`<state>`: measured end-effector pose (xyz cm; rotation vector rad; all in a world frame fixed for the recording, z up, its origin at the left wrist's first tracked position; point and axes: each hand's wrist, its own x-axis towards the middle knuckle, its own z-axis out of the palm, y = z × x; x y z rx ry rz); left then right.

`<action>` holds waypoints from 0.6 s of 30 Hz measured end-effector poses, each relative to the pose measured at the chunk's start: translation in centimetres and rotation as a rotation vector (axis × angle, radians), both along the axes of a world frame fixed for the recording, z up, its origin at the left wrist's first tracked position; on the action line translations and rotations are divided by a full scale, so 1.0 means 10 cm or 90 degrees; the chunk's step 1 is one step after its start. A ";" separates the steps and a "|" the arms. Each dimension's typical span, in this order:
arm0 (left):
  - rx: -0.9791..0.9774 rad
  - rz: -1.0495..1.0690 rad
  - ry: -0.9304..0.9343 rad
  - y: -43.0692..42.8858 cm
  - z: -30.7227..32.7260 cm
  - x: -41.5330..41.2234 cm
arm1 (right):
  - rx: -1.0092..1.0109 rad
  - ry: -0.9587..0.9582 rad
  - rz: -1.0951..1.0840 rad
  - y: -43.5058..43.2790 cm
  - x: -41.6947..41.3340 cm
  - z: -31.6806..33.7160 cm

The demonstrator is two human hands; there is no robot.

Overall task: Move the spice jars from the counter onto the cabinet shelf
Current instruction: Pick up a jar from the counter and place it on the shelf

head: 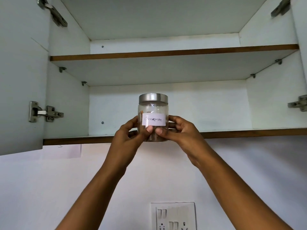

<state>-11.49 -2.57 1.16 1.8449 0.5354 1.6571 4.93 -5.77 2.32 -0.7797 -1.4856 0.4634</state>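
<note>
Colours: the clear jar (153, 110) I hold, against a white cabinet (207, 105).
Lid (153, 98) brushed silver. Label (153, 119) white with dark handwritten "Cinnamon". Contents (152, 137) brown. Shelf edges (249, 133) brown wood-tone, shelf faces white-grey. Hinges (46, 112) silver metal. Wall (49, 188) pale lilac-white, plain. Socket plate (172, 216) white.

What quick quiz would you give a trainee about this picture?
1. True or false: only the left hand holds the jar.
2. The jar's label reads: A) pepper, B) cinnamon, C) salt?
3. What colour is the jar's lid?
Key: 1 false, the right hand grips it too; 2 B; 3 silver.
</note>
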 end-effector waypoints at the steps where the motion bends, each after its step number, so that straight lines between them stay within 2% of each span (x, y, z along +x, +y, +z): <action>1: 0.004 0.008 0.019 0.03 0.02 -0.06 | -0.001 -0.010 0.005 0.02 -0.04 0.04; 4: 0.006 0.024 0.047 0.14 0.10 -0.31 | -0.008 -0.050 0.008 0.14 -0.24 0.17; 12: 0.027 0.153 0.032 0.51 0.35 -0.94 | -0.044 -0.119 0.004 0.73 -0.95 0.51; 18: -0.016 0.264 0.111 1.02 0.45 -1.48 | -0.123 -0.143 0.025 1.34 -1.59 0.63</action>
